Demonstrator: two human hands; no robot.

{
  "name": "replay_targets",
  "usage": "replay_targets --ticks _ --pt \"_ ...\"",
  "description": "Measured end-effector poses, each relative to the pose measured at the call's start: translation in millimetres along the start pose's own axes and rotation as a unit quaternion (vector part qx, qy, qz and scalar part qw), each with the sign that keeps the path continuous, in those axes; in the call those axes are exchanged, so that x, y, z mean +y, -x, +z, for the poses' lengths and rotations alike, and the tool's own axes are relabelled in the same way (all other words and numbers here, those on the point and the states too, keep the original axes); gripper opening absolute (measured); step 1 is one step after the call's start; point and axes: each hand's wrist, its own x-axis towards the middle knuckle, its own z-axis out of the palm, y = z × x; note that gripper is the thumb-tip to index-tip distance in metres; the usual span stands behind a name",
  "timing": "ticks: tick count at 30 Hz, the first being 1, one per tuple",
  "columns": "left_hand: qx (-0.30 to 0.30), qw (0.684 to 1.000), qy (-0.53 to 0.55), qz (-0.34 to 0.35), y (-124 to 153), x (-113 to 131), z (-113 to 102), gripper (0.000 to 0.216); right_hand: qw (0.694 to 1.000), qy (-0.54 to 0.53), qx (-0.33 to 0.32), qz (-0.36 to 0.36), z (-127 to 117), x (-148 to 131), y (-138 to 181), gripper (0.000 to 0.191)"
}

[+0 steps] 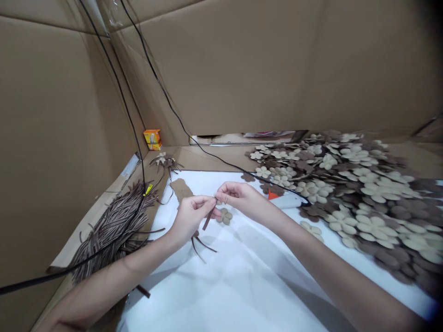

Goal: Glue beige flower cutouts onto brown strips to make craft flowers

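Note:
A short brown strip (208,220) slants down between my two hands above the white work surface. My left hand (192,216) pinches it between thumb and fingers. Fingertips of my right hand (240,197) are closed at the strip's upper end, touching the left hand. Just below the hands is a tan flower cutout (226,216); whether it touches my left fingers, I cannot tell. Thin brown strips (202,244) stick out from beneath my left hand. Behind that hand lies a torn piece of brown cardboard (181,189).
A big heap of cream and brown flower cutouts (377,226) covers the right. Near it lies a white, orange-tipped glue gun (287,201). Bundled brown strips (114,226) lie left. A black cable (173,108) hangs across; an orange box (152,139) stands in the corner between cardboard walls.

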Motion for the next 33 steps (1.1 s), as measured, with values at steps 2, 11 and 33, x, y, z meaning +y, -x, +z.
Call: replay_targets --ticks 2,11,33 --pt "-0.013 1.0 0.007 0.003 2 -1 -2 0.033 1.0 0.006 0.0 -0.004 0 0 -1 0.026" --pt "-0.012 0.997 -0.07 -0.027 1 -2 -10 0.037 0.999 0.034 -0.006 0.001 -6 -7 -1 0.022" --pt "-0.171 0.974 -0.118 -0.088 -39 18 -32 0.035 0.983 0.18 0.026 -0.01 -12 -11 0 0.016"
